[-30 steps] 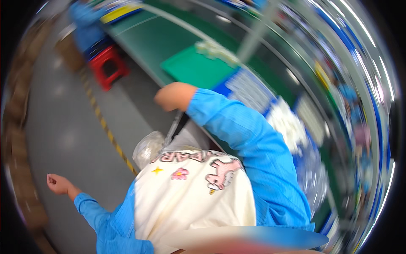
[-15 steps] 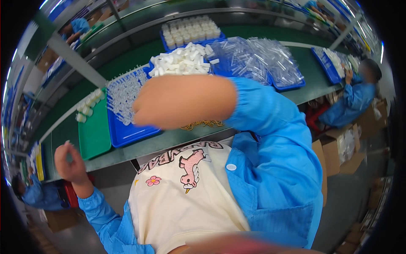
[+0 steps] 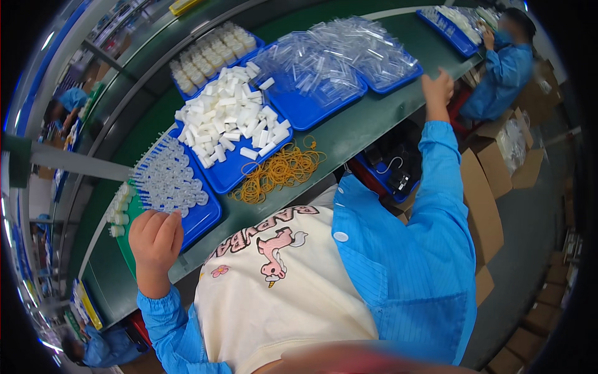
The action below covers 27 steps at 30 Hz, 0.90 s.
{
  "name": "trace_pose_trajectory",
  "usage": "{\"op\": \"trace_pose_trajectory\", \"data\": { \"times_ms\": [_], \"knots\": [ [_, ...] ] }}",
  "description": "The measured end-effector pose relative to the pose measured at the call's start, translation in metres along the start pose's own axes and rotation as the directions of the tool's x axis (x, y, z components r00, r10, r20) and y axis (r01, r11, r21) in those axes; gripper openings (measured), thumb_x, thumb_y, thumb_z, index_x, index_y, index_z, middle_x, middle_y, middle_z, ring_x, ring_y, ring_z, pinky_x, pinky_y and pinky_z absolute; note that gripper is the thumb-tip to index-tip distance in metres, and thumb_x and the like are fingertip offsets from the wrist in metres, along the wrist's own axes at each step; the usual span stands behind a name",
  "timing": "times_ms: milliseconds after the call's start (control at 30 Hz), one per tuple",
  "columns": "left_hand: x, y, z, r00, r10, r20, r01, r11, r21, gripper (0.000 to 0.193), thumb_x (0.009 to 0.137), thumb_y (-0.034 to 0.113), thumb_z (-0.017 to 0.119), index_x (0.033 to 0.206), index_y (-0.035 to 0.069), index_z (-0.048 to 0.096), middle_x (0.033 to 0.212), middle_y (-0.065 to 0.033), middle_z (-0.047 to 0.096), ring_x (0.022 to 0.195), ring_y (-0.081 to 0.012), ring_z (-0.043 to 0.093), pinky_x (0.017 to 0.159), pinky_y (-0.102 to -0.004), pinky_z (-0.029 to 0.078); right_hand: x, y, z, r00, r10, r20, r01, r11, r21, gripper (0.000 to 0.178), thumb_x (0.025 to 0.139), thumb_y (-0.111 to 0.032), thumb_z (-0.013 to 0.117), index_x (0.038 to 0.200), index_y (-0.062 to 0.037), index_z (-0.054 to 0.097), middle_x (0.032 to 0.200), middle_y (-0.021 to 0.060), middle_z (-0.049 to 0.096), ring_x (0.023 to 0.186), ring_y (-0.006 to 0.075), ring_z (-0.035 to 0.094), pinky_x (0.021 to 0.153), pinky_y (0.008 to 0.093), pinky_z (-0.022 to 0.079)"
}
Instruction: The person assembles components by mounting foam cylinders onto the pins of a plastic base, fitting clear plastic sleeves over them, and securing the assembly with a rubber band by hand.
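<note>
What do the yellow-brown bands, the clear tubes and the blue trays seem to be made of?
Yellow-brown bands: probably rubber, dull-looking; they lie in thin, loose, tangled loops.
Clear tubes: likely plastic, glossy; they are see-through with bright highlights, though glass is possible.
Blue trays: apparently moulded plastic, smooth and slightly shiny; the colour is even and the corners rounded.

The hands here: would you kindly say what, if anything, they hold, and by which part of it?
Nothing shows in the right hand; the left hand is curled, so any hold there cannot be told.
</note>
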<state>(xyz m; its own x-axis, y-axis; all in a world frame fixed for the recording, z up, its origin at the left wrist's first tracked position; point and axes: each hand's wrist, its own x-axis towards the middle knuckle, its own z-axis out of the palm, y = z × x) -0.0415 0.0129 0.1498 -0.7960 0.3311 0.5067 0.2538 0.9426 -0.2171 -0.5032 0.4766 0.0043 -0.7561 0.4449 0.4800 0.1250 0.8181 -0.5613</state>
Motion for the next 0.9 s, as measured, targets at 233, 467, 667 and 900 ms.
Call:
{"op": "trace_pose_trajectory", "data": {
  "times_ms": [233, 467, 667, 900],
  "knots": [
    [0.096, 0.018, 0.02, 0.939, 0.26, 0.225, -0.207, 0.95, -0.235, 0.022, 0.07, 0.01, 0.073, 0.091, 0.008, 0.065, 0.079, -0.0043, 0.058, 0.071, -0.0234, 0.058, 0.058, -0.036, 0.046, -0.021, 0.056, 0.081, 0.84, 0.473, 0.265, -0.464, 0.372, 0.804, 0.076, 0.079, 0.002, 0.061, 0.143, 0.0025, 0.021, 0.133, 0.0207, 0.048, 0.117, 0.0312, 0.055, 0.1, 0.04, 0.044],
    [0.199, 0.072, 0.096, 0.748, 0.648, 0.144, -0.523, 0.709, -0.474, 0.014, 0.07, 0.014, 0.067, 0.081, 0.009, 0.06, 0.079, -0.0033, 0.056, 0.08, -0.0221, 0.057, 0.064, -0.0366, 0.047, -0.033, 0.046, 0.068, 0.868, 0.474, 0.15, -0.461, 0.653, 0.601, 0.064, 0.09, -0.008, 0.061, 0.141, 0.0054, 0.024, 0.13, 0.0272, 0.053, 0.118, 0.0383, 0.056, 0.1, 0.0411, 0.044],
    [0.275, 0.154, 0.209, 0.437, 0.899, -0.03, -0.694, 0.316, -0.647, 0.019, 0.077, 0.024, 0.071, 0.085, 0.008, 0.065, 0.089, -0.0059, 0.061, 0.091, -0.027, 0.058, 0.074, -0.0396, 0.047, -0.037, 0.027, 0.058, 0.873, 0.467, 0.143, -0.481, 0.769, 0.421, 0.069, 0.093, -0.021, 0.057, 0.144, 0.0065, 0.02, 0.124, 0.0318, 0.056, 0.112, 0.0448, 0.057, 0.097, 0.0457, 0.046],
    [0.305, 0.217, 0.285, 0.33, 0.944, -0.025, -0.718, 0.234, -0.656, 0.028, 0.076, 0.037, 0.071, 0.076, 0.008, 0.069, 0.082, -0.0077, 0.065, 0.089, -0.0288, 0.059, 0.086, -0.0445, 0.044, -0.038, 0.014, 0.039, 0.839, 0.51, 0.191, -0.544, 0.785, 0.297, 0.069, 0.095, -0.023, 0.054, 0.146, 0.0055, 0.018, 0.121, 0.0327, 0.057, 0.109, 0.0446, 0.059, 0.094, 0.0472, 0.048]
  ]
}}
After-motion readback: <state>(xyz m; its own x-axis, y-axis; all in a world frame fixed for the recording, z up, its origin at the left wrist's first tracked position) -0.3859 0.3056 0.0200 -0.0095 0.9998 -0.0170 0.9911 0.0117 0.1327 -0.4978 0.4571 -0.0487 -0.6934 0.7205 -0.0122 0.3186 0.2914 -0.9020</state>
